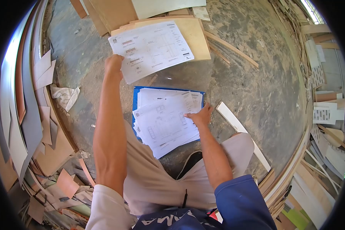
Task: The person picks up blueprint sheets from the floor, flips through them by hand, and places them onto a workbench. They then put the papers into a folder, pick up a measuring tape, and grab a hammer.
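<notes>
My left hand (114,64) is closed on the lower left edge of a white drawing sheet (153,48), which lies over thin wooden boards (201,44) beyond my knees. Nearer to me, a stack of printed drawings (163,122) rests on a blue folder (135,100), its sheets fanned unevenly. My right hand (200,115) is at the right side of this stack, thumb on the top sheet and the other fingers by the folder's edge. Its fingers are apart.
A white strip (243,134) lies on the floor right of my knee. Thin wooden strips (232,48) lie beyond the folder. A crumpled white cloth (65,96) is at the left. Panels and offcuts (30,111) line the left side, with more boards (326,115) at the right.
</notes>
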`<action>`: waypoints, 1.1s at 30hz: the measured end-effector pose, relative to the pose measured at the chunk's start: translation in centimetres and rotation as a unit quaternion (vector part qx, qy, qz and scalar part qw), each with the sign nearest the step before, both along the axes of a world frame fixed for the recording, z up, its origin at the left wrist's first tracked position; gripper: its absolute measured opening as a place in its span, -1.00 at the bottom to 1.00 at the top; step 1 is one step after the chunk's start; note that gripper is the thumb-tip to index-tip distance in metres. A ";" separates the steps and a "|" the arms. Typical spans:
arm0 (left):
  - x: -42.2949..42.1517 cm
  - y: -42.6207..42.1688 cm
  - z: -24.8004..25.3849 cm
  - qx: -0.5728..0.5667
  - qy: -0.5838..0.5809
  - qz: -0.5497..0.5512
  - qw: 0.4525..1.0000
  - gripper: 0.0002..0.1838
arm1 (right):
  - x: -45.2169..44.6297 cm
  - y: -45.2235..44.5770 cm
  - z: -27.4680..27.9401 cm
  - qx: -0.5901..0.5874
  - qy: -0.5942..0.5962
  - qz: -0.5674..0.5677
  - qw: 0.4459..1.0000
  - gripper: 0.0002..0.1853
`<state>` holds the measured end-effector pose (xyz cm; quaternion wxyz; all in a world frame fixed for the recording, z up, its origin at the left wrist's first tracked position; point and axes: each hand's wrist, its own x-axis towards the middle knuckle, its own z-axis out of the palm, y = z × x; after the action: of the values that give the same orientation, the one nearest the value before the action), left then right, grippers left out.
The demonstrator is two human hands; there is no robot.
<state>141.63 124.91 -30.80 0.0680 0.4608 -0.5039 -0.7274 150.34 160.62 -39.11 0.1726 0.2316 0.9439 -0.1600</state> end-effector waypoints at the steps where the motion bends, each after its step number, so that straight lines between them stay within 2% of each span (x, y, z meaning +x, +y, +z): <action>1: 0.2 0.0 0.1 0.008 0.008 0.005 1.000 -0.61 | 0.1 0.4 -0.8 -0.024 0.025 -0.001 0.999 0.24; 2: 0.2 0.0 0.3 0.015 0.017 0.009 1.000 -0.61 | 0.3 0.8 -1.5 -0.025 0.027 -0.002 0.999 0.24; 4: -0.3 -0.8 -0.6 0.008 0.014 0.008 1.000 -0.62 | 0.5 2.1 -3.0 -0.204 0.100 -0.019 0.974 0.09; 5: -0.4 -1.1 -1.4 0.004 0.006 0.007 1.000 -0.64 | 0.4 2.8 -3.7 -0.206 0.103 -0.016 0.973 0.09; 6: -0.4 -1.3 -1.9 0.001 0.010 0.009 1.000 -0.64 | 0.2 3.4 -4.1 -0.323 0.010 -0.044 0.945 -0.06; 7: -0.2 -1.5 -2.3 0.022 0.026 0.020 0.999 -0.63 | 0.3 4.0 -4.4 -0.434 -0.083 -0.071 0.895 -0.20; 9: -0.7 -2.3 -2.6 0.023 0.058 0.039 0.997 -0.62 | 0.0 3.2 -2.0 -0.397 -0.160 -0.089 0.899 -0.43; 11: -0.3 -2.8 -2.5 -0.022 0.111 0.057 0.992 -0.62 | -0.6 1.9 0.9 -0.376 -0.184 -0.062 0.906 -0.45; 13: 0.3 -2.9 -2.3 -0.060 0.215 0.068 0.972 -0.63 | -0.4 2.6 -2.1 -0.537 -0.137 -0.041 0.832 -0.47; 15: 1.5 -2.9 1.2 -0.134 0.196 0.053 0.970 -0.64 | -0.7 1.4 -0.4 -0.593 -0.116 -0.064 0.794 -0.50; 16: 1.9 -3.0 2.0 -0.148 0.223 0.068 0.961 -0.65 | -1.1 0.9 1.6 -0.604 -0.109 -0.055 0.788 -0.50; 17: 2.3 -3.3 2.5 -0.159 0.247 0.082 0.952 -0.66 | -1.3 0.4 4.0 -0.575 -0.113 -0.072 0.807 -0.51; 19: 3.5 -3.2 4.6 -0.209 0.193 0.098 0.954 -0.68 | -0.9 0.7 8.3 -0.542 -0.113 -0.091 0.828 -0.53; 21: 5.3 -0.9 11.2 -0.202 0.165 0.113 0.959 -0.71 | -1.1 1.5 12.5 -0.464 -0.019 -0.038 0.885 -0.60; 22: 6.1 -0.2 13.2 -0.237 0.164 0.107 0.952 -0.72 | -1.2 1.6 17.5 -0.457 -0.042 -0.060 0.887 -0.59; 25: 9.2 2.2 21.9 -0.392 0.028 0.016 0.919 -0.73 | -0.3 4.6 22.2 -0.420 -0.004 -0.118 0.900 -0.60; 27: 10.8 4.2 27.4 -0.425 -0.012 -0.019 0.905 -0.69 | 0.2 6.7 28.1 -0.454 0.018 -0.208 0.866 -0.60; 29: 12.0 6.5 34.0 -0.441 -0.049 -0.087 0.892 -0.63 | 1.1 9.4 35.1 -0.514 0.044 -0.281 0.809 -0.59; 31: 13.2 9.1 41.0 -0.431 -0.002 -0.084 0.898 -0.59 | 2.4 13.1 39.5 -0.519 0.043 -0.331 0.787 -0.58; 33: 13.0 11.4 47.9 -0.417 0.039 -0.084 0.904 -0.54 | 2.9 16.3 44.9 -0.498 0.054 -0.351 0.791 -0.58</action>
<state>154.61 136.31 17.13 0.2116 0.3176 -0.7950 -0.4715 153.27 176.97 5.76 0.1446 0.4199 0.5954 -0.6695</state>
